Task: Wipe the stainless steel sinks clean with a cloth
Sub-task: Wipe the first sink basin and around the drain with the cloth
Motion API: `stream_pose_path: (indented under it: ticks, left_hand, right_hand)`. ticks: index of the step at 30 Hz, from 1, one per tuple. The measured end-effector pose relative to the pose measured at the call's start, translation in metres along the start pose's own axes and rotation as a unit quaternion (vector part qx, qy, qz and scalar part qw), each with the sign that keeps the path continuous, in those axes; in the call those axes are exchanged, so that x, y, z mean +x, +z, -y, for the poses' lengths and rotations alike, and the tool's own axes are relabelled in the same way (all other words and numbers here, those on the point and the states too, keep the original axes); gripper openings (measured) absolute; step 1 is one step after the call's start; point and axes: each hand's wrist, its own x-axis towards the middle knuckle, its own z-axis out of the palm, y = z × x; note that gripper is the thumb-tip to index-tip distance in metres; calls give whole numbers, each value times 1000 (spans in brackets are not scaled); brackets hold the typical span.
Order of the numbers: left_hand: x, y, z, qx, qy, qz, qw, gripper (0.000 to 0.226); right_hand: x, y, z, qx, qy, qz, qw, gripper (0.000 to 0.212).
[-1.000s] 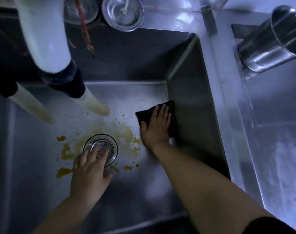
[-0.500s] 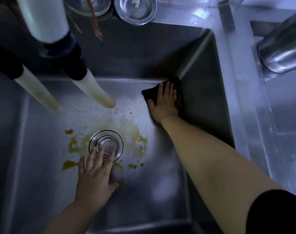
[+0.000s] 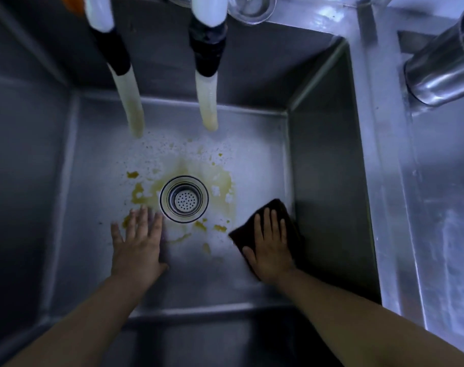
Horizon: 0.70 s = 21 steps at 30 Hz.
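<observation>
I look down into a deep stainless steel sink (image 3: 329, 160). Its floor carries yellow-brown stains (image 3: 220, 181) around a round drain strainer (image 3: 184, 198). My right hand (image 3: 272, 245) presses flat on a dark brown cloth (image 3: 278, 207) on the sink floor, close to the right wall. My left hand (image 3: 138, 242) lies flat with fingers spread on the sink floor, just left of and below the drain, holding nothing.
Two white hoses with black collars (image 3: 207, 83) (image 3: 125, 88) hang from above into the sink's back half. A steel cup (image 3: 442, 67) lies on the counter at the right. Glass or metal bowls (image 3: 252, 9) sit behind the sink's back rim.
My right hand has slid the cloth from the back right corner toward the front along the right wall. My left hand stayed by the drain. The view shifted.
</observation>
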Motion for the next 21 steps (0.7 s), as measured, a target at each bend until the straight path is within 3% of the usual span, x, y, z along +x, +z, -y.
stream_pose_path:
  ticks: [4,8,13,21]
  left_hand:
    - [-3,0,18,20,-19,19,999,123]
    - [-1,5,21,5,-34,27,999,128]
    - [8,10,21,-2,-29,30,999,132]
    - [19,18,24,6,-30,27,999,135]
  right_hand:
    - [-44,14,14,-43,-23,88,995,84]
    - [-16,16,16,-39,-20,119,992,103]
    - [69,-5,28,-6,48,27,998,99]
    - [184,-45,21,13,53,-42,998,92]
